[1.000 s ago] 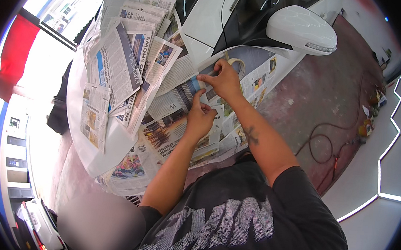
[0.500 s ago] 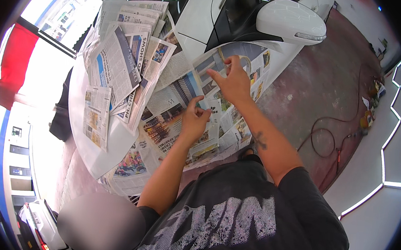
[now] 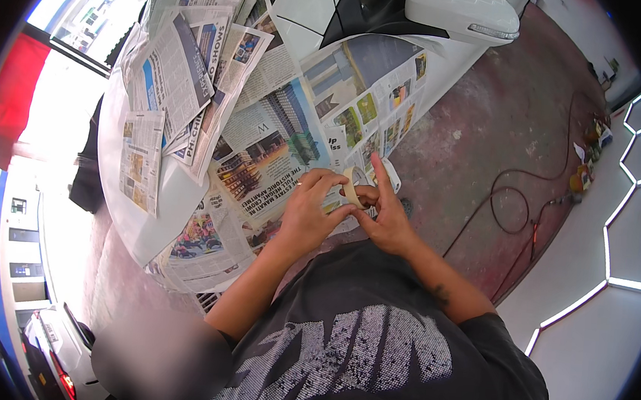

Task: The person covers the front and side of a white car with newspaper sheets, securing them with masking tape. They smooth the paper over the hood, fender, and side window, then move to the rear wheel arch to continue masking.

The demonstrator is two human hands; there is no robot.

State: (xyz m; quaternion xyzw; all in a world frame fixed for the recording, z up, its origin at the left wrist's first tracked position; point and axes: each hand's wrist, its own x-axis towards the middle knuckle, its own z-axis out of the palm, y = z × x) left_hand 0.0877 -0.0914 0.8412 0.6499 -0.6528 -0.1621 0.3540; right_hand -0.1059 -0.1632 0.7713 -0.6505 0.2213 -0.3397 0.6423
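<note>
While the right hand (image 3: 391, 223) grips a roll of tape (image 3: 350, 187), index finger raised, the left hand (image 3: 311, 205) bends its fingers against the roll, whether pinching I cannot tell; the roll sits before the dark shirt (image 3: 392, 339), beside newspaper (image 3: 274, 141).

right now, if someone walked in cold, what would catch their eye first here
Probably the sheets of newspaper spread over the white car, from the left to the middle of the view. Next, near the centre, the pale roll of tape between the person's left hand and right hand. The white side mirror also stands out at the top, right of centre.
</note>
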